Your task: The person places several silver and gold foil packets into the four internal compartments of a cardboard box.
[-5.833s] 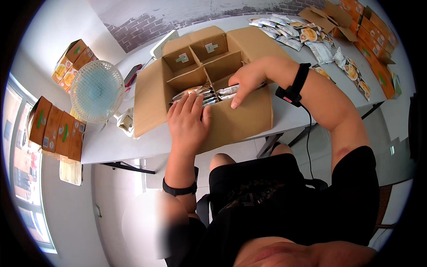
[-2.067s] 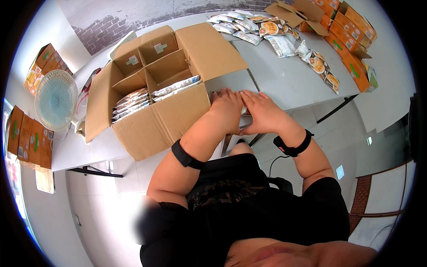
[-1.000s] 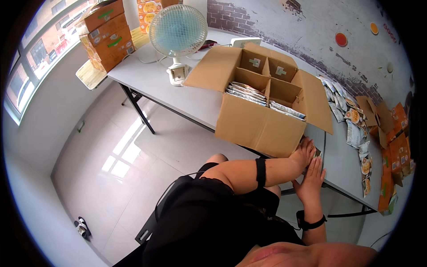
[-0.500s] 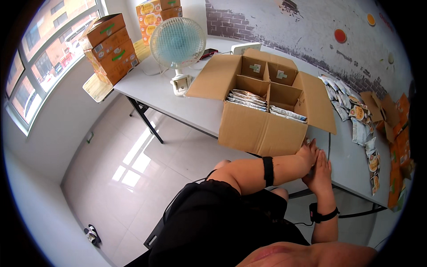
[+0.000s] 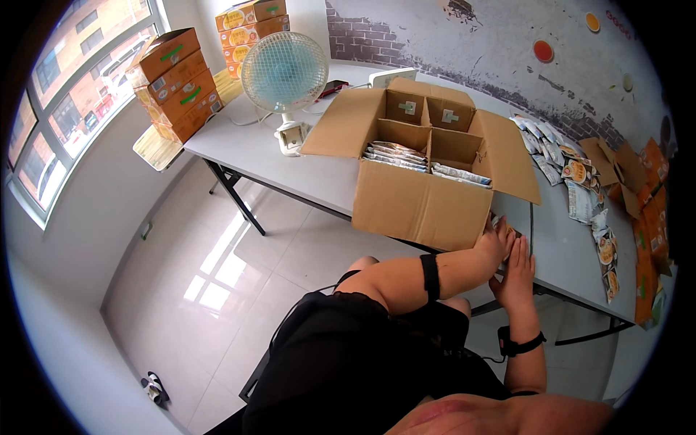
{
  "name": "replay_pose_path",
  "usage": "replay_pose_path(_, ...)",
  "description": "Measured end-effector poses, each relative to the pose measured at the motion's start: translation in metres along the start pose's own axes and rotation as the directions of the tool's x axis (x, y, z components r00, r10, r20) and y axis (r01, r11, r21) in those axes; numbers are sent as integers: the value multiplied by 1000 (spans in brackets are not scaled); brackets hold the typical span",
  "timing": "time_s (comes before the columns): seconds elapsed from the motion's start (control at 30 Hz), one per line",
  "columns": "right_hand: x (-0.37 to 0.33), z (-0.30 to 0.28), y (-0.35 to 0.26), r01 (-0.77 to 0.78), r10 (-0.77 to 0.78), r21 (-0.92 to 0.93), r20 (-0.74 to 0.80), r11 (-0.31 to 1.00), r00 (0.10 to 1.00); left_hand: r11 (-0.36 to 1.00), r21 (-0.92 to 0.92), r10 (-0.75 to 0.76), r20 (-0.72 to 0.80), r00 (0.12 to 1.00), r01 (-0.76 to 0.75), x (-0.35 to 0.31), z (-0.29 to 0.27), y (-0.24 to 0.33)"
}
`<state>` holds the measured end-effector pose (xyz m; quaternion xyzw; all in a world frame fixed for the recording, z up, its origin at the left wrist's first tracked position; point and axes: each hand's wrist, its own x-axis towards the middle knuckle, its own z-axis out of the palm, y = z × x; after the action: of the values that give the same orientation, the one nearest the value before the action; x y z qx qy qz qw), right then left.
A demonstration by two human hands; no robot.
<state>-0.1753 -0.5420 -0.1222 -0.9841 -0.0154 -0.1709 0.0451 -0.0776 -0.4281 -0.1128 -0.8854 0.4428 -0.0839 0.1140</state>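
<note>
My left hand (image 5: pixel 497 245) and my right hand (image 5: pixel 516 277) lie close together on the grey table (image 5: pixel 326 174), by the near right corner of an open cardboard carton (image 5: pixel 420 210). Under and between their fingers shows part of a small printed packet (image 5: pixel 515 233); most of it is hidden. The right hand is open, its fingers stretched flat side by side. The left hand's fingers are apart and rest over the packet. Dividers split the carton into compartments; flat white packets (image 5: pixel 461 175) stand in the near right one, and more packets (image 5: pixel 395 155) in the near left one.
Loose packets (image 5: pixel 578 172) spread along the table's right side, beside orange boxes (image 5: pixel 650 250) and an opened carton. A fan (image 5: pixel 284 76) stands left of the carton. Stacked orange boxes (image 5: pixel 174 87) are near the window. The carton's flaps stick outward.
My hands have shifted slightly apart, and more of the packet between them shows. The whole view has moved a little; the carton and its packets look the same.
</note>
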Motion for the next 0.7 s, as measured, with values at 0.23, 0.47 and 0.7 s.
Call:
replay_pose_path(0.23, -18, -20, -20, 9, -4, -132, 40, 991, 999, 999, 23, -40, 21, 999, 40, -23, -4, 15)
replay_pose_path(0.47, -25, -17, -20, -13, 14, -90, 5, 996, 1000, 999, -16, -45, -10, 999, 44, -31, -5, 13)
replay_pose_path(0.7, -36, -46, -9, -69, 64, 29, 140, 997, 988, 998, -63, 8, 35, 999, -6, -40, -24, 9)
